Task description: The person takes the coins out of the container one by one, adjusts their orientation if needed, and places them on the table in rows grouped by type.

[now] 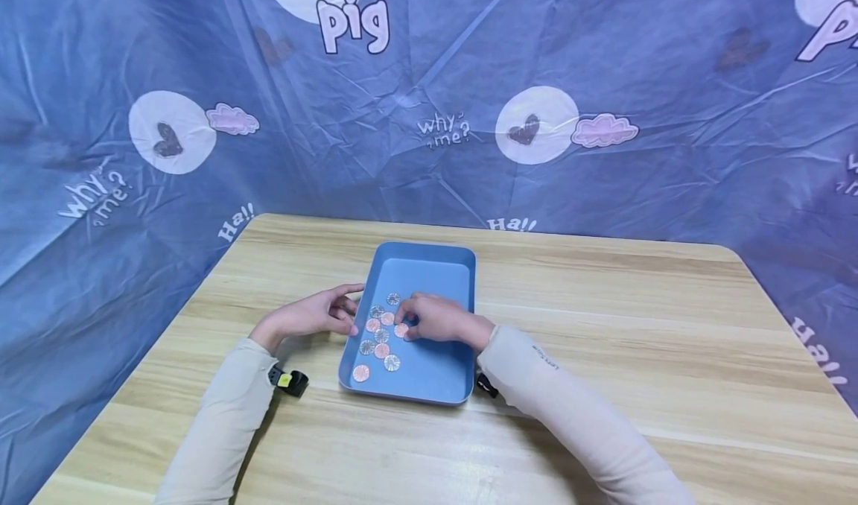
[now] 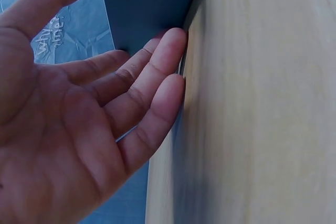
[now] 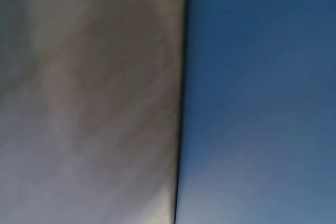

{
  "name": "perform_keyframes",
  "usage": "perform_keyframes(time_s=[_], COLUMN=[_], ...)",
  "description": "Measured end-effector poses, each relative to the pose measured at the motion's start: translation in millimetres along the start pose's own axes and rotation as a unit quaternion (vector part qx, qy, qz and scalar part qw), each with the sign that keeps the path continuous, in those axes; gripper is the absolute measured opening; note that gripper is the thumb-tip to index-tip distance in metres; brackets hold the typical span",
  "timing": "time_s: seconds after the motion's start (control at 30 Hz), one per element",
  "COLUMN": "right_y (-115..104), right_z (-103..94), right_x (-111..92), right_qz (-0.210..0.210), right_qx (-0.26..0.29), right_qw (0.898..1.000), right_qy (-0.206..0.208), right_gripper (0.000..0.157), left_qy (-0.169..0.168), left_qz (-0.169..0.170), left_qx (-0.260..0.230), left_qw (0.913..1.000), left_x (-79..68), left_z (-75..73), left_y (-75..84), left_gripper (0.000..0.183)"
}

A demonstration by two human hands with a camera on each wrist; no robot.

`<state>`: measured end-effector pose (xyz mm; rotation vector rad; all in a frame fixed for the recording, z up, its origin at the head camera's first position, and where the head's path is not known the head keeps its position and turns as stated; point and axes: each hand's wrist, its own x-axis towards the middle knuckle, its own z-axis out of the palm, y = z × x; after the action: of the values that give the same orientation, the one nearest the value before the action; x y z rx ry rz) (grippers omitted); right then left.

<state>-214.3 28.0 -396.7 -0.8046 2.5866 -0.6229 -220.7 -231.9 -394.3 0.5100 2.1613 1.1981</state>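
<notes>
A blue rectangular tray (image 1: 432, 375) lies on the table, with several round coins on the left part of its floor, some silver-coloured (image 1: 392, 363) and some copper-coloured (image 1: 361, 373). Reaching over the tray's right wall, my right hand (image 1: 436, 319) has its thumb and index finger bent to the edges of one copper-coloured coin (image 1: 401, 331). My left hand (image 1: 315, 315) stays outside the left wall, fingers spread and fairly straight, fingertips against it. The left wrist view has the palm and the tray's outer wall (image 2: 149, 9) close up. In the right wrist view the fingers are hidden.
The wood-grain table (image 1: 637, 326) extends on both sides of the tray. Behind it hangs a blue printed cloth (image 1: 415, 177). A black wrist device (image 1: 292, 382) sits by the left sleeve, and another (image 1: 487, 386) shows under the right sleeve.
</notes>
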Motion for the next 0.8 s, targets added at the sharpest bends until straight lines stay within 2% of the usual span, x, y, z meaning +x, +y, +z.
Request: perform_keyframes(time_s=[0.33, 0.8], right_y=[-0.4, 2.0], right_z=[1.7, 0.5], right_x=[0.4, -1.1], right_qz=[-0.01, -0.032], right_qx=[0.001, 0.014], right_qw=[1.0, 0.999], right_qy=[0.004, 0.015], right_gripper=[0.014, 0.017], left_qy=[-0.013, -0.014], left_qz=[0.003, 0.004], left_qx=[-0.018, -0.023], left_qw=[0.9998, 0.9996], left_x=[-0.7, 0.4], left_z=[-0.8, -1.3], left_y=[-2.6, -2.6], left_gripper=[0.092, 0.091])
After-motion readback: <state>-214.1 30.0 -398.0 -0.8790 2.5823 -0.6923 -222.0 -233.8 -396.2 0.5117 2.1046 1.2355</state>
